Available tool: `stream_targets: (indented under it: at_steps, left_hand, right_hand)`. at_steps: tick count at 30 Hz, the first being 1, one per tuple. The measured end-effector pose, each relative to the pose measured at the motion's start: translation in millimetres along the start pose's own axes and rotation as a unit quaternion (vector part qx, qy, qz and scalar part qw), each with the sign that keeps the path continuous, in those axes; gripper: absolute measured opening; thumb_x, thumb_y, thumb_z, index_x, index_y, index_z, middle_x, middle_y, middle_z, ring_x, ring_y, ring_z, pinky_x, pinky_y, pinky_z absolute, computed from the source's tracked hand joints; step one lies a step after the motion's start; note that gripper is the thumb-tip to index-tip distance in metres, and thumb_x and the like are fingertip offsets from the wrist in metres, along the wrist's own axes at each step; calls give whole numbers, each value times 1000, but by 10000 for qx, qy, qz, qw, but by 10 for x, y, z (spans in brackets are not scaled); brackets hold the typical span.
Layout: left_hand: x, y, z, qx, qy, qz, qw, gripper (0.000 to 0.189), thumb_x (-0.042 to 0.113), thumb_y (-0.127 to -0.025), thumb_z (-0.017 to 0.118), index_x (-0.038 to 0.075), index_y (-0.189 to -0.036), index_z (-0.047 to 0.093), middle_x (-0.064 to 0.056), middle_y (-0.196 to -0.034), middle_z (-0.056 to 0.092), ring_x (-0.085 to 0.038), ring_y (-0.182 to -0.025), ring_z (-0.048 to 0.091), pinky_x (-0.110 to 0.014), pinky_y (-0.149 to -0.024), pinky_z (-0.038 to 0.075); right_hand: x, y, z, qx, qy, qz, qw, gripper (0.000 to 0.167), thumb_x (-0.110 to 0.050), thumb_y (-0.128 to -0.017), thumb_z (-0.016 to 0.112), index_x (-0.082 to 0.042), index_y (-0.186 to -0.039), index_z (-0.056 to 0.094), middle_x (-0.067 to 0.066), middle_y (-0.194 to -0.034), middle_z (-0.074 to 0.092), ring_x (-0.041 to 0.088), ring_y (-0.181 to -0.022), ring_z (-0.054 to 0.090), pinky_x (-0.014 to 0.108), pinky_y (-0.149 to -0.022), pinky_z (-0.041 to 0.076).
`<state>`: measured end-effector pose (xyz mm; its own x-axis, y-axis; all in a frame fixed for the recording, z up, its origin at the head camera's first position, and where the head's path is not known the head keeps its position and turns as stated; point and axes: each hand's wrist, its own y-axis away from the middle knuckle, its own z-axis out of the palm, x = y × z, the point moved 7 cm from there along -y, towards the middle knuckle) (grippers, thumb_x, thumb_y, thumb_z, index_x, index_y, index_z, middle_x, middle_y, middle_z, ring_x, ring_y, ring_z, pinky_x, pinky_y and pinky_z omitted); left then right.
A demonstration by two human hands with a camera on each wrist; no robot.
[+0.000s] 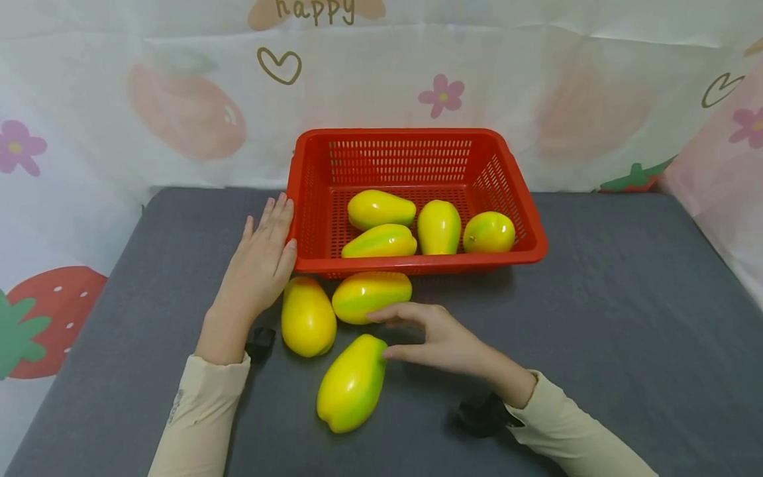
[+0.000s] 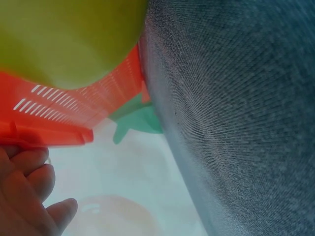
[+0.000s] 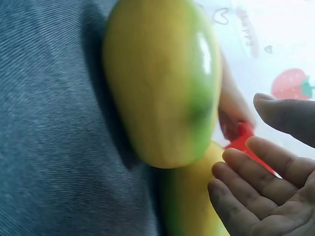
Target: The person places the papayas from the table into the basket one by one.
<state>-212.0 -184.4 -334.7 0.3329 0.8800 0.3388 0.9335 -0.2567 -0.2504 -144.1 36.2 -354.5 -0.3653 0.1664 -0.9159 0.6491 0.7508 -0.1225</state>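
Note:
My left hand [image 1: 260,255] lies along the left side of the red plastic basket [image 1: 417,264], its fingers straight; in the left wrist view the fingers [image 2: 37,179] meet the basket's rim. A yellow-green papaya [image 1: 352,384] lies nearest me on the table. My right hand [image 1: 444,341] is just right of it with thumb and fingers spread apart, the thumb tip at its narrow green end. The right wrist view shows the palm with nothing in it, beside a papaya [image 3: 160,88]. Two more papayas, one upright to the eye [image 1: 308,318] and one sideways [image 1: 372,296], lie before the basket.
Several papayas [image 1: 439,227] sit inside the basket. Grey cloth [image 1: 626,318] covers the table. A white printed curtain [image 1: 369,79] hangs close behind the basket. Black wrist devices [image 1: 483,415] are on both wrists.

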Motion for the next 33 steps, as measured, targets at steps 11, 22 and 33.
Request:
stream_targets:
  at_steps: [11, 22, 33]
  left_hand:
    - [14, -8, -6, -8, -23, 39, 10000, 58, 25, -100, 30, 1, -150, 15, -13, -157, 12, -26, -144, 6, -53, -113, 5]
    - [18, -4, -13, -20, 16, 39, 10000, 57, 24, -100, 29, 0, -150, 14, -13, -156, 12, -26, -144, 5, -53, -113, 5]
    - [28, 4, -17, 15, 48, 72, 10000, 57, 23, -100, 30, 0, -150, 15, -13, -156, 12, -27, -144, 6, -54, -113, 5]
  right_hand:
    - [36, -24, 99, -203, 566, -44, 9982, 47, -14, -84, 71, -2, -127, 58, 7, -126, 60, 19, -115, 56, 33, -95, 46]
    - [55, -35, 151, -426, 773, -55, 9961, 51, -17, -81, 74, -6, -128, 57, 3, -127, 58, 17, -115, 54, 32, -94, 46]
    - [64, -2, 280, -1271, 670, -89, 9896, 68, -27, -79, 76, -10, -138, 48, -3, -137, 49, 9, -125, 44, 31, -103, 37]
